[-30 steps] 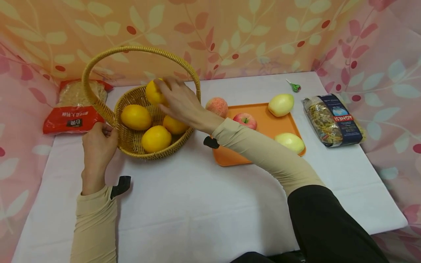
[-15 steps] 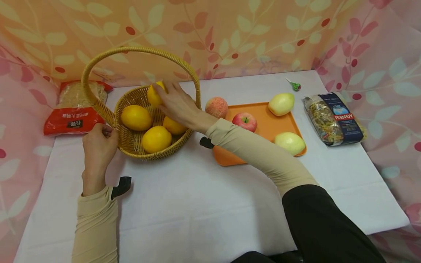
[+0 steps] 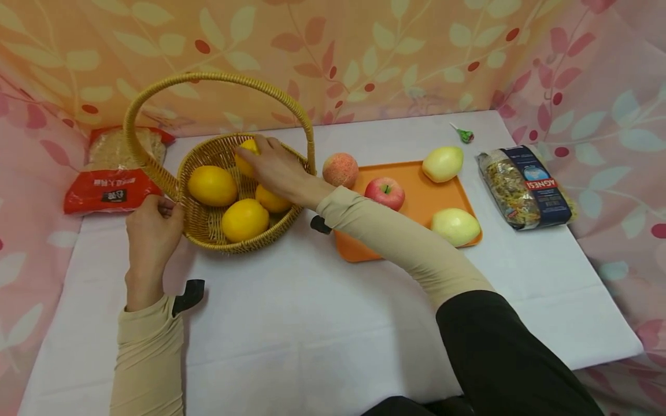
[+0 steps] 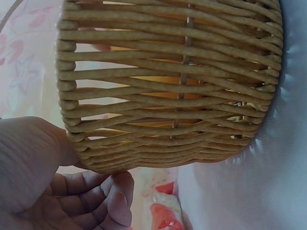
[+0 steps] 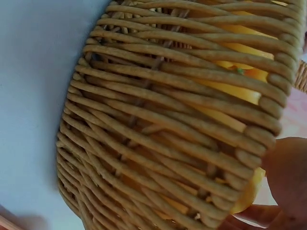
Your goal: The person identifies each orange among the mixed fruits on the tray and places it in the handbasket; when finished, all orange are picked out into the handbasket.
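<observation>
A wicker basket (image 3: 236, 247) with a tall arched handle stands at the left of the table. My left hand (image 3: 152, 248) pinches its left rim; in the left wrist view the thumb and curled fingers meet the woven edge. At the back of the basket, my right hand (image 3: 278, 170) holds a yellow lemon (image 3: 245, 155), its fingertips partly hidden. Other yellow fruits lie in the basket: a lemon (image 3: 212, 186) at the left, a rounder one (image 3: 245, 220) in front and another (image 3: 272, 199) under the right wrist. Through the weave in the right wrist view, yellow fruit (image 5: 230, 91) shows.
Right of the basket lies an orange tray (image 3: 359, 245) with a red apple (image 3: 385, 192) and two pale green fruits (image 3: 442, 164). A peach (image 3: 340, 170) sits at its corner. Around them are a lollipop (image 3: 463, 134), a pasta bag (image 3: 525, 188) and a red bag (image 3: 114, 188).
My right hand has lowered slightly with the lemon, which now sits deeper within the back of the basket. My left hand keeps its hold on the rim.
</observation>
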Action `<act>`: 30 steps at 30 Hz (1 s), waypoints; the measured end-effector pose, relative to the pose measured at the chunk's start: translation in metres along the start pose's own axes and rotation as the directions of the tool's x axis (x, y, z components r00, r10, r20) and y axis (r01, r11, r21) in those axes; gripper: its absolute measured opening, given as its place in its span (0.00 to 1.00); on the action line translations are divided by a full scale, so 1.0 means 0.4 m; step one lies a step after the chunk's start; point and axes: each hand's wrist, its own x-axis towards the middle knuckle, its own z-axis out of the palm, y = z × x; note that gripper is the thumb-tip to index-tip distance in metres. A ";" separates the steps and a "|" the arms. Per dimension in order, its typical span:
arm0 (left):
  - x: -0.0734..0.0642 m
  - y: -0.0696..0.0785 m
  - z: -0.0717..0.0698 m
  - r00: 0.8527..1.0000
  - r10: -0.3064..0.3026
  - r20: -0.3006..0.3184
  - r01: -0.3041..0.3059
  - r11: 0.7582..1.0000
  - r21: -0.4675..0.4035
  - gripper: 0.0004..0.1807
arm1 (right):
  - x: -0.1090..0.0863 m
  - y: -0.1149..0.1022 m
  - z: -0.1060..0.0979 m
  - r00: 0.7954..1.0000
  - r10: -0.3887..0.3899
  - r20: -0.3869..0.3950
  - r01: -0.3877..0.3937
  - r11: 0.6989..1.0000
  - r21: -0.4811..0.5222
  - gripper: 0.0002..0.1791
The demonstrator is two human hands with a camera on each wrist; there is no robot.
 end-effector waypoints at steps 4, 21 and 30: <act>0.000 0.001 -0.001 1.000 0.000 -0.009 0.000 1.000 -0.004 0.19 | 0.001 0.001 0.004 0.999 -0.009 0.037 0.009 1.000 -0.012 0.24; 0.000 -0.007 0.004 1.000 0.015 -0.018 -0.015 1.000 -0.009 0.19 | -0.006 0.007 0.011 0.997 -0.007 0.080 0.010 0.999 -0.045 0.24; 0.000 -0.006 0.004 0.999 0.021 -0.033 -0.021 1.000 -0.005 0.18 | -0.006 0.009 0.012 0.997 -0.015 0.074 0.019 0.999 -0.048 0.24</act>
